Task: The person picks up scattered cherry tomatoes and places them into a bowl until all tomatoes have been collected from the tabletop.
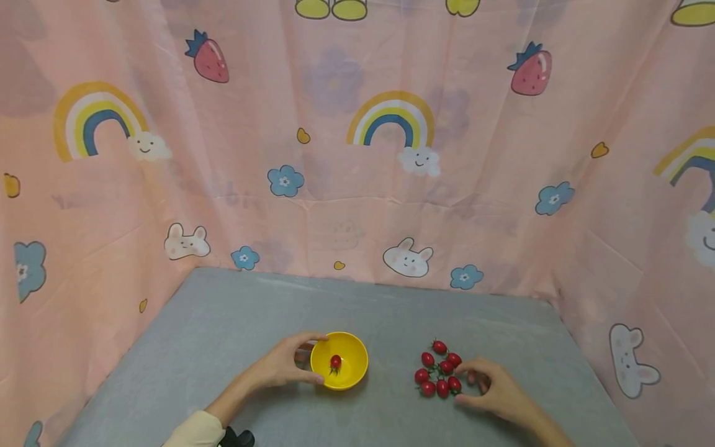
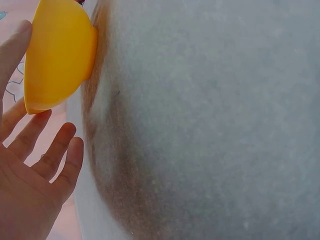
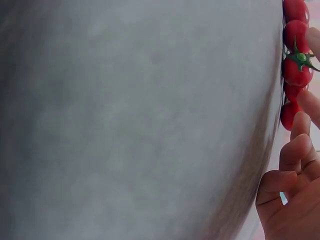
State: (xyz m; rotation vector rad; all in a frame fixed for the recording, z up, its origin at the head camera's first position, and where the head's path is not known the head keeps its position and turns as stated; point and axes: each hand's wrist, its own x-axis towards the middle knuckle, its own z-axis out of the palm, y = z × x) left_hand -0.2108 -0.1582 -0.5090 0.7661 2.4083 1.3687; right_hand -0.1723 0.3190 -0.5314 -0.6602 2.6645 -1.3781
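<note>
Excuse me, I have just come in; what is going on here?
A person's left hand holds a yellow bowl with one small red tomato inside. Their right hand is at the near-right edge of a cluster of similar tomatoes on the grey table; whether its fingers grip one is unclear.

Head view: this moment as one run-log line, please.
left hand: holds yellow bowl | bowl contents: one cherry tomato | right hand: at right edge of tomato cluster, grip unclear
</note>
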